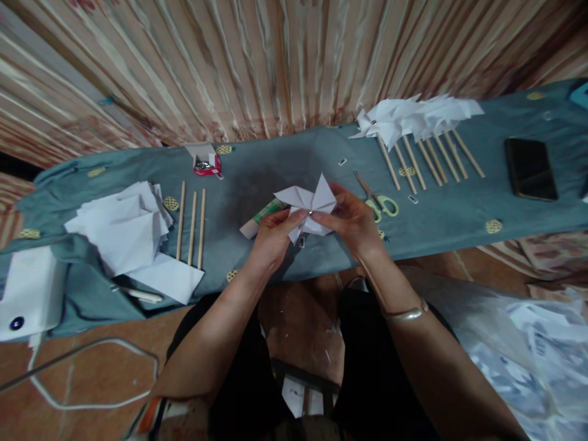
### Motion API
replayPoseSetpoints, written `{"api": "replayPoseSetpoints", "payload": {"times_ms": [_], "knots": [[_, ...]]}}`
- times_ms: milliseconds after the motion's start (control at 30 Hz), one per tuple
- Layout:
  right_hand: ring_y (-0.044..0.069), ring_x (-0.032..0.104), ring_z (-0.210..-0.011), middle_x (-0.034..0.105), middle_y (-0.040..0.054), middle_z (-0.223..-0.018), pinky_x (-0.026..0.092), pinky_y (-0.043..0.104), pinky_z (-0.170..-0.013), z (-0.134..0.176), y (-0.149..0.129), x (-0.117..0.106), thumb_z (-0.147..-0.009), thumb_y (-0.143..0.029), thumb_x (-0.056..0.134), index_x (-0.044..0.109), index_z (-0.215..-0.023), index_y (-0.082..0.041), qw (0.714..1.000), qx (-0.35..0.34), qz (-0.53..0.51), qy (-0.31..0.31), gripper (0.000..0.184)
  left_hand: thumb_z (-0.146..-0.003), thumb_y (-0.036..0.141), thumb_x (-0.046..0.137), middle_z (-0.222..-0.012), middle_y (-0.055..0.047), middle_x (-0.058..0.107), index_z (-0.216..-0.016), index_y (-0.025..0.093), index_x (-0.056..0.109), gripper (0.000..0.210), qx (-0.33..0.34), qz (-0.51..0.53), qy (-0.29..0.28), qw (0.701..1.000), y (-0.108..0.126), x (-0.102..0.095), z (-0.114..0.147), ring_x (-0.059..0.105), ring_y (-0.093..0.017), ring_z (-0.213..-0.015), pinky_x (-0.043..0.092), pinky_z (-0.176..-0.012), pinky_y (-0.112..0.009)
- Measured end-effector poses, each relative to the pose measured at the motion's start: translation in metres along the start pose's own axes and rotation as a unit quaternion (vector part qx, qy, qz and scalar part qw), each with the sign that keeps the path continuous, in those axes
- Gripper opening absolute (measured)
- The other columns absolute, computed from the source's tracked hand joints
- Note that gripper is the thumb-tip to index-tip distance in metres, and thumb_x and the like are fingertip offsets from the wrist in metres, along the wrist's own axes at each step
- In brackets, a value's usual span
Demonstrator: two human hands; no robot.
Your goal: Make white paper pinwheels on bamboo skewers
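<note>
A folded white paper pinwheel (316, 199) with a small metal pin at its centre is held between my two hands above the table. My left hand (274, 236) pinches its left side, the thumb close to the pin. From the right, my right hand (356, 223) grips the pinwheel, its thumb also at the centre. Beneath and left of the pinwheel lies a green and white packet (260, 219), partly covered by my left hand. Scissors (381, 205) with green handles rest just right of my right hand.
Finished pinwheels (418, 119) on sticks lie at the back right, near a black phone (530, 168). At left are stacked white papers (124, 226), three wooden sticks (192, 226), a red box of pins (206, 162) and a white device (32, 294). A plastic bag (519, 355) sits below right.
</note>
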State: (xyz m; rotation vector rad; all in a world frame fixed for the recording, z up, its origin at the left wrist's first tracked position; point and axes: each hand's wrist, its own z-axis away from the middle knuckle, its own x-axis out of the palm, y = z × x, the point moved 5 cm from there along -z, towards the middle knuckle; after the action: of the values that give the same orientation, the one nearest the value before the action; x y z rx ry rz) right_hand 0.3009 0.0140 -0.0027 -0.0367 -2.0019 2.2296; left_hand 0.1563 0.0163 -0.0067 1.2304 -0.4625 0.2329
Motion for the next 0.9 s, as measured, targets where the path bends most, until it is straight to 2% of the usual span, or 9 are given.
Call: {"api": "replayPoseSetpoints", "payload": {"times_ms": [100, 200, 300, 433, 533, 733, 900], "knots": [[0.027, 0.044, -0.132, 0.048, 0.0045, -0.141, 0.036, 0.044, -0.11, 0.003, -0.003, -0.008, -0.059, -0.039, 0.084, 0.061, -0.079, -0.023, 0.988, -0.105, 0.092, 0.071, 0.034, -0.065, 0.031, 0.079, -0.072, -0.002, 0.072, -0.075, 0.016, 0.073, 0.018, 0.006, 0.003, 0.021, 1.0, 0.0, -0.002, -0.002, 0.065, -0.015, -0.068, 0.05, -0.07, -0.028], [0.028, 0.04, -0.135, 0.042, 0.007, -0.145, 0.034, 0.049, -0.111, 0.012, -0.013, -0.01, -0.068, -0.038, 0.079, 0.061, -0.086, -0.022, 0.966, -0.171, 0.164, 0.102, 0.03, -0.064, 0.03, 0.079, -0.072, -0.002, 0.072, -0.072, 0.016, 0.073, 0.017, 0.016, 0.003, 0.044, 0.999, 0.0, -0.004, -0.003, 0.062, -0.013, -0.064, 0.048, -0.064, -0.025], [0.028, 0.036, -0.139, 0.037, 0.0023, -0.149, 0.03, 0.051, -0.113, 0.022, -0.028, -0.008, -0.077, -0.032, 0.072, 0.063, -0.086, -0.024, 0.933, -0.234, 0.253, 0.101, 0.015, -0.064, 0.032, 0.078, -0.068, -0.002, 0.071, -0.071, 0.016, 0.073, 0.018, 0.021, -0.015, 0.055, 0.998, 0.001, -0.004, -0.003, 0.059, -0.012, -0.06, 0.046, -0.059, -0.024], [0.027, 0.033, -0.14, 0.032, -0.0018, -0.153, 0.037, 0.046, -0.109, 0.029, -0.036, 0.002, -0.081, -0.028, 0.067, 0.064, -0.084, -0.026, 0.906, -0.26, 0.329, 0.065, 0.005, -0.067, 0.033, 0.076, -0.064, 0.0, 0.068, -0.067, 0.017, 0.071, 0.017, 0.038, -0.055, 0.051, 0.996, 0.001, -0.002, -0.003, 0.056, -0.011, -0.057, 0.044, -0.057, -0.024], [0.026, 0.032, -0.141, 0.034, -0.0011, -0.153, 0.036, 0.046, -0.11, 0.027, -0.033, 0.006, -0.08, -0.027, 0.069, 0.065, -0.082, -0.026, 0.915, -0.245, 0.314, 0.059, 0.004, -0.069, 0.031, 0.074, -0.061, 0.001, 0.065, -0.065, 0.017, 0.07, 0.015, 0.054, -0.075, 0.043, 0.995, 0.001, -0.001, -0.004, 0.055, -0.011, -0.058, 0.044, -0.058, -0.023], [0.027, 0.035, -0.14, 0.042, -0.003, -0.148, 0.028, 0.048, -0.116, 0.019, -0.025, 0.005, -0.076, -0.027, 0.072, 0.068, -0.077, -0.026, 0.959, -0.178, 0.215, 0.048, 0.005, -0.071, 0.029, 0.073, -0.059, 0.002, 0.063, -0.063, 0.017, 0.069, 0.014, 0.047, -0.1, 0.051, 0.993, 0.001, -0.001, -0.006, 0.055, -0.011, -0.057, 0.044, -0.057, -0.023], [0.026, 0.034, -0.141, 0.051, -0.0004, -0.14, 0.024, 0.047, -0.117, 0.014, -0.017, 0.005, -0.075, -0.03, 0.074, 0.07, -0.075, -0.028, 0.98, -0.135, 0.147, 0.006, 0.005, -0.07, 0.024, 0.073, -0.063, 0.002, 0.066, -0.066, 0.017, 0.072, 0.008, 0.051, -0.085, 0.051, 0.994, 0.002, 0.0, -0.008, 0.055, -0.01, -0.058, 0.042, -0.057, -0.022]]}}
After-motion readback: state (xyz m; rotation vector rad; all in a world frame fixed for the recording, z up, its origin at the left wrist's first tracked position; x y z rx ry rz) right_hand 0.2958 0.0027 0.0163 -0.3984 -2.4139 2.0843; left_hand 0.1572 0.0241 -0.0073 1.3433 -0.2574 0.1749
